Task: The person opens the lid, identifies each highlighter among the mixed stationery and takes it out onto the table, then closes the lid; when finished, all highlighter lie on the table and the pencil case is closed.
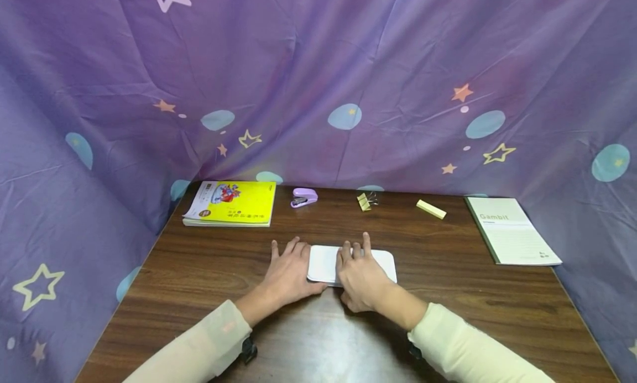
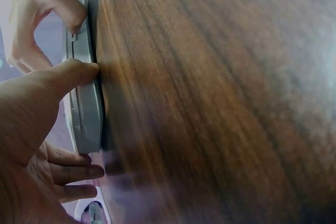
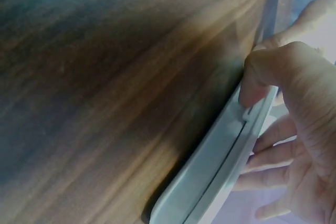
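A flat white case (image 1: 322,264) with rounded corners lies on the table, its lid down. My left hand (image 1: 287,272) holds its left end, the thumb along the near side and the other fingers around the end. The right hand (image 1: 362,278) lies across the middle of the lid with its fingers spread on top. In the right wrist view, the bent right thumb presses the front of the case (image 3: 210,166) at a small catch by the lid seam. The left wrist view shows that grey side (image 2: 86,108) under both thumbs.
Along the back of the wooden table (image 1: 209,294) lie a yellow-covered book (image 1: 249,203), a purple stapler (image 1: 304,197), gold binder clips (image 1: 365,202) and a small pale-yellow block (image 1: 431,209). A notebook (image 1: 512,234) lies at the right edge. Purple star-patterned cloth (image 1: 298,73) hangs behind.
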Action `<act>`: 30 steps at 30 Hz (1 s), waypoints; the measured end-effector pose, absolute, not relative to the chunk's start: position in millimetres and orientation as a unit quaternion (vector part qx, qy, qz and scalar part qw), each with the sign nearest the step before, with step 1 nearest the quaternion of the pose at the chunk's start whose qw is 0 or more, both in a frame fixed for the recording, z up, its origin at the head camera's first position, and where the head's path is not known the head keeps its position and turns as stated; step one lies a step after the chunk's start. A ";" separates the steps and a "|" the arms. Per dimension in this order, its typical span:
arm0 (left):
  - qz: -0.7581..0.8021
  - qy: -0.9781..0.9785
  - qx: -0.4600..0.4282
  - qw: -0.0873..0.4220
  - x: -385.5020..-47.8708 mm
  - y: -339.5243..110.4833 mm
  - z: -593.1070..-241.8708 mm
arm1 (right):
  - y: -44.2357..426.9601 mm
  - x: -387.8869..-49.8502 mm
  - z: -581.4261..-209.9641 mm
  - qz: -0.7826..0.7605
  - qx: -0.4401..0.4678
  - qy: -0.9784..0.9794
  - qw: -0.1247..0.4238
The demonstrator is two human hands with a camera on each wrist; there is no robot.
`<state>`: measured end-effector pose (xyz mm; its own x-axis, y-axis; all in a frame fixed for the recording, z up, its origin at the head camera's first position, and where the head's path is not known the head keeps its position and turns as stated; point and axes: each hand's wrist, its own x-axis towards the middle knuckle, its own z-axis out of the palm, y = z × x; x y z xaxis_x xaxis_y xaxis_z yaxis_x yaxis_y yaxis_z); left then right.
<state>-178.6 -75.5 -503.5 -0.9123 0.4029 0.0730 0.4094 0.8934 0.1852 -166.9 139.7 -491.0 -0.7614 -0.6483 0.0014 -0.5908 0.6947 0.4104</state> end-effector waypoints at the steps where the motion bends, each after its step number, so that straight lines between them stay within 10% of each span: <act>1: -0.102 -0.972 -0.211 0.016 -179.6 -75.9 -503.8 | 140.1 -167.6 -490.0 -0.192 0.338 -0.919 0.069; 30: -0.155 -0.965 -0.209 0.014 -184.4 -75.2 -502.3 | 150.8 -176.6 -474.7 -0.171 0.379 -0.908 0.038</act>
<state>-184.4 -75.2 -502.3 -0.9124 0.3991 0.0911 0.4075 0.8646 0.2939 -176.6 150.8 -474.7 -0.7091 -0.7026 -0.0600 -0.6763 0.6535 0.3398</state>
